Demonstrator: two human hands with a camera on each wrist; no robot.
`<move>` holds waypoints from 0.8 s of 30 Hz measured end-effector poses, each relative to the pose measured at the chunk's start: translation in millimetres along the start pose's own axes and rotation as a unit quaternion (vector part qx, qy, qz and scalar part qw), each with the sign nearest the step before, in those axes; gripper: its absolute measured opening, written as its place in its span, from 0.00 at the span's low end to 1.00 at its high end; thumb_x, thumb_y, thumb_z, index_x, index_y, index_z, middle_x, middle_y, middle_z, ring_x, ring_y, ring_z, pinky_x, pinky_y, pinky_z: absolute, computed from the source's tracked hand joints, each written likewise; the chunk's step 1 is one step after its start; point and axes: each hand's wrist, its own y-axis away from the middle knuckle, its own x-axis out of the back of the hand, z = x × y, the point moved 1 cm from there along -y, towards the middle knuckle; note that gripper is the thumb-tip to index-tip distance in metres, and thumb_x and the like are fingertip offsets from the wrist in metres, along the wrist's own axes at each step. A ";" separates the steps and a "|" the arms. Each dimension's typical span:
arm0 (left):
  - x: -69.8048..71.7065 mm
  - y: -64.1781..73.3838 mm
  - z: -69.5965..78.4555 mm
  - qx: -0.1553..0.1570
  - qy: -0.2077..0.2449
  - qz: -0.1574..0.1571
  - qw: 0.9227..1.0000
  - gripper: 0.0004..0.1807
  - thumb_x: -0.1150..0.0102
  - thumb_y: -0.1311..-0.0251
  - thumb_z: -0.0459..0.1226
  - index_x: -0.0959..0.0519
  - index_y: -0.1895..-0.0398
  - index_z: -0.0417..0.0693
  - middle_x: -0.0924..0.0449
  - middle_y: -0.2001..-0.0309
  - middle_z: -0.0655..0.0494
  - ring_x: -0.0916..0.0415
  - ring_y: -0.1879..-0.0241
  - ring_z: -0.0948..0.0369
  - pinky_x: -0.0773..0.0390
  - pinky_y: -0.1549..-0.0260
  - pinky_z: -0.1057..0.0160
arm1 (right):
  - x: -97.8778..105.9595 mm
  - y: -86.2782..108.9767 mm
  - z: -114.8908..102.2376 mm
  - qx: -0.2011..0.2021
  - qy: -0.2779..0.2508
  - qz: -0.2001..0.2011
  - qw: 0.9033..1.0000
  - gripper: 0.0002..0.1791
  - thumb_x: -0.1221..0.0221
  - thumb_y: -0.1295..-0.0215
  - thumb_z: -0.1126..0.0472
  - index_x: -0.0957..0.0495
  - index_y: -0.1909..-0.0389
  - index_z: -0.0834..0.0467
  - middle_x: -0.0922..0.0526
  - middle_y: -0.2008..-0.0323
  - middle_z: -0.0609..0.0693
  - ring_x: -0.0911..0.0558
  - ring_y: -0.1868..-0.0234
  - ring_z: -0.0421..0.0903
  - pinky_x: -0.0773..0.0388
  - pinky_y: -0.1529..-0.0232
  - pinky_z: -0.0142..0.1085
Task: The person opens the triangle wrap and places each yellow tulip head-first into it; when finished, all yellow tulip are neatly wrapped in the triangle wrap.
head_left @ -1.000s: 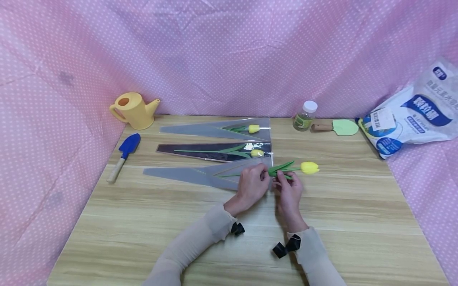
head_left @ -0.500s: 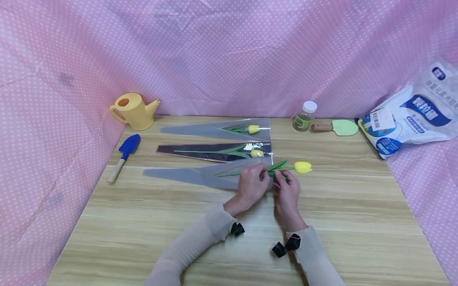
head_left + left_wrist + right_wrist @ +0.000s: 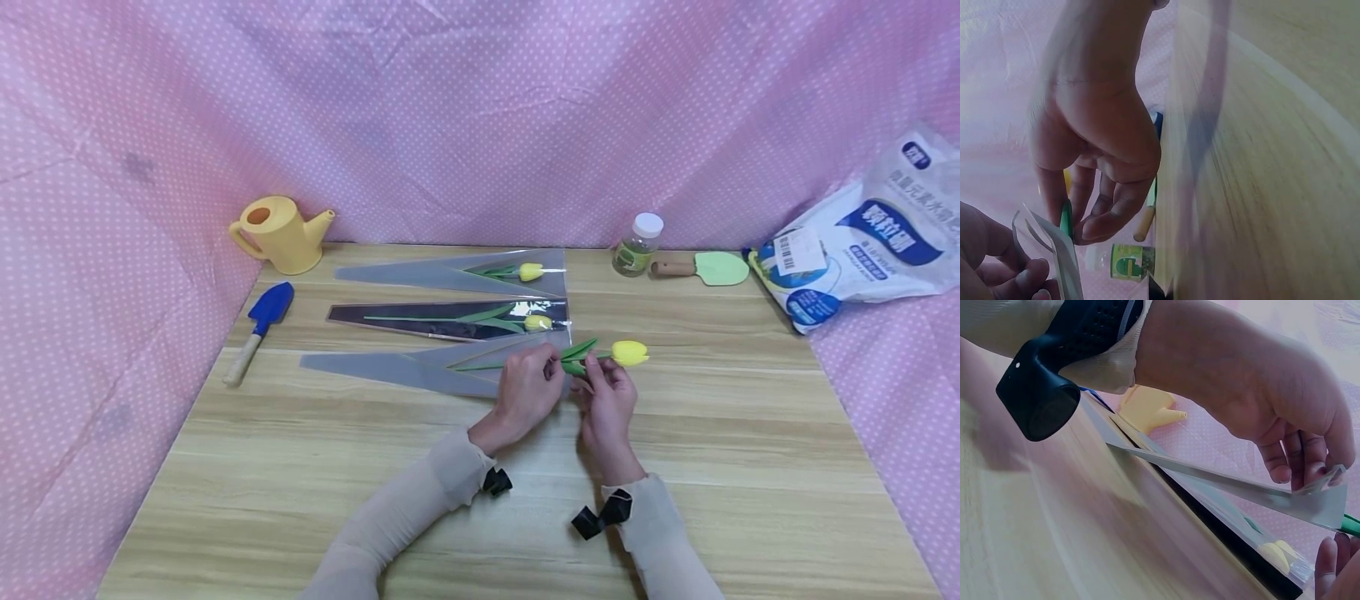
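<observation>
A yellow tulip (image 3: pixel 630 353) with green leaves lies partly inside a long tapered flower sleeve (image 3: pixel 390 371); its bloom and upper leaves stick out past the wide mouth. My left hand (image 3: pixel 531 383) pinches the sleeve's edge at that mouth, also seen as a hand (image 3: pixel 1300 447) in the right wrist view. My right hand (image 3: pixel 609 408) pinches the tulip around its leaves and stem, just below the bloom. In the left wrist view this right hand (image 3: pixel 1100 144) is beside the sleeve's raised edge (image 3: pixel 1063 250), with a green leaf between thumb and finger.
Two sleeves with tulips, one black-backed (image 3: pixel 420 321) and one grey (image 3: pixel 420 273), lie behind. At left are a yellow watering can (image 3: pixel 288 237) and blue trowel (image 3: pixel 272 304). A jar (image 3: pixel 636 250), green trowel (image 3: pixel 722 268) and white bag (image 3: pixel 862 242) stand or lie at right.
The tulip has slid left, farther into the sleeve. My right hand went slightly left with it, then shifted its fingers toward the bloom. My left hand stays at the sleeve's mouth.
</observation>
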 end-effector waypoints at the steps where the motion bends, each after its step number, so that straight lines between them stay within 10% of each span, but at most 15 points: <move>1: 0.1 0.1 0.1 0.001 0.001 -0.001 1.000 0.04 0.38 0.47 0.26 0.17 0.73 0.42 0.17 0.78 0.53 0.24 0.80 0.63 0.32 0.80 0.78 | -0.8 0.1 0.8 0.001 0.003 0.001 1.000 0.07 0.39 0.31 0.59 0.26 0.69 0.53 0.17 0.71 0.41 0.18 0.77 0.34 0.22 0.75 0.26; 10: -0.1 -0.5 0.6 -0.009 -0.002 0.006 1.000 0.05 0.39 0.47 0.26 0.16 0.72 0.42 0.17 0.78 0.54 0.26 0.80 0.63 0.33 0.79 0.76 | -5.5 1.7 4.3 -0.011 0.055 -0.006 0.998 0.06 0.37 0.32 0.58 0.20 0.70 0.47 0.19 0.67 0.38 0.19 0.70 0.33 0.26 0.69 0.26; 24: 0.7 0.3 1.1 -0.012 0.002 0.004 1.000 0.05 0.39 0.48 0.25 0.16 0.72 0.41 0.15 0.76 0.52 0.22 0.79 0.62 0.29 0.78 0.76 | -0.5 1.3 -2.2 -0.057 -0.040 -0.017 0.997 0.02 0.41 0.30 0.60 0.23 0.59 0.54 0.18 0.69 0.41 0.21 0.70 0.35 0.27 0.72 0.26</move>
